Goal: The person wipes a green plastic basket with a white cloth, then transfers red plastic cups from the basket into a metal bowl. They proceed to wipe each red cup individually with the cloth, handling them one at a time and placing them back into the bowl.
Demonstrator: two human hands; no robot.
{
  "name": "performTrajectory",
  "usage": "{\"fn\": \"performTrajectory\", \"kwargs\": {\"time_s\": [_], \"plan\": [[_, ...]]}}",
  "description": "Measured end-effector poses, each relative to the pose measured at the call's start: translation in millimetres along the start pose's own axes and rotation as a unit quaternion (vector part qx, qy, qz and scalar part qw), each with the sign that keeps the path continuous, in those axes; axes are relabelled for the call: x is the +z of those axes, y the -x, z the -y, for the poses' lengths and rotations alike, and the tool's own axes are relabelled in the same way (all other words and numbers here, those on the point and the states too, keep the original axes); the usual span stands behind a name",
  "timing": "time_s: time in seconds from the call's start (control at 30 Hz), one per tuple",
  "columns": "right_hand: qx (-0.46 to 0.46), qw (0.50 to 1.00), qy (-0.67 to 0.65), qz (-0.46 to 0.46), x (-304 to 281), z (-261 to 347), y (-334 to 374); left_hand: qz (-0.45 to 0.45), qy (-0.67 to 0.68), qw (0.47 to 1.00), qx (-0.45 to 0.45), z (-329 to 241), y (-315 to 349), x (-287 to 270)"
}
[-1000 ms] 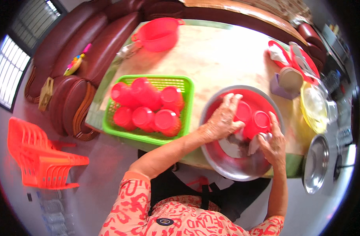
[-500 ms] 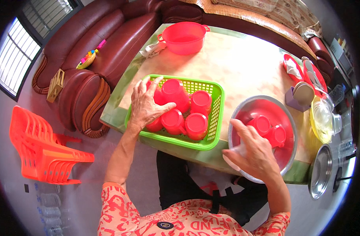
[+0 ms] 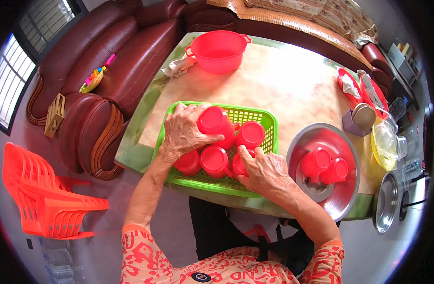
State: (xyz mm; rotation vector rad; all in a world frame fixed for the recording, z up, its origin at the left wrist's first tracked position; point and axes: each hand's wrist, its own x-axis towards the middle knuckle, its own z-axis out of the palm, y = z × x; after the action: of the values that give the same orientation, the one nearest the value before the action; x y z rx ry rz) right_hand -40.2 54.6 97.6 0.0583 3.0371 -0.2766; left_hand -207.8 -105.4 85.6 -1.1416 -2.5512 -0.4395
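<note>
Several red plastic mugs stand bottoms-up in a green basket [image 3: 274, 137] at the table's near edge. My left hand [image 3: 183, 132] curls round a tall red mug [image 3: 214, 121] at the back, thumb below it and fingers at its far left side. At the basket's near right, my right hand [image 3: 269, 173] grips a red mug [image 3: 239, 164], partly hidden by its fingers. Between and beside them are another red mug [image 3: 250, 134] and two nearer ones. Right of the basket, a metal basin [image 3: 342, 194] holds two red mugs [image 3: 334, 171].
A red tub [image 3: 220, 54] sits at the table's far left beside a cloth [image 3: 179, 66]. Along the right edge are red trays [image 3: 349, 87], a purple holder [image 3: 356, 124], a yellow basket [image 3: 380, 154] and a steel dish [image 3: 386, 201]. Orange stacked chairs [image 3: 46, 194] stand left.
My right hand has moved left from over the basin to a mug in the basket. My left hand has come nearer the tall mug and closed round its side. The whole view has shifted slightly.
</note>
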Motion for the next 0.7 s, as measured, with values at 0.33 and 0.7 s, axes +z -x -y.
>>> {"fn": "performTrajectory", "kwargs": {"time_s": [0.33, 0.7], "plan": [[0.034, 0.989, -0.088, -0.114, -30.8, -6.8, 47.9, -0.163, 0.029, 0.986, 0.037, 3.2, -0.1, -28.0], [0.199, 0.949, -0.108, -0.218, -45.0, -90.6, 192.9, -0.072, 0.502, 0.858, 0.081, -165.3, 0.6, -29.3]]}}
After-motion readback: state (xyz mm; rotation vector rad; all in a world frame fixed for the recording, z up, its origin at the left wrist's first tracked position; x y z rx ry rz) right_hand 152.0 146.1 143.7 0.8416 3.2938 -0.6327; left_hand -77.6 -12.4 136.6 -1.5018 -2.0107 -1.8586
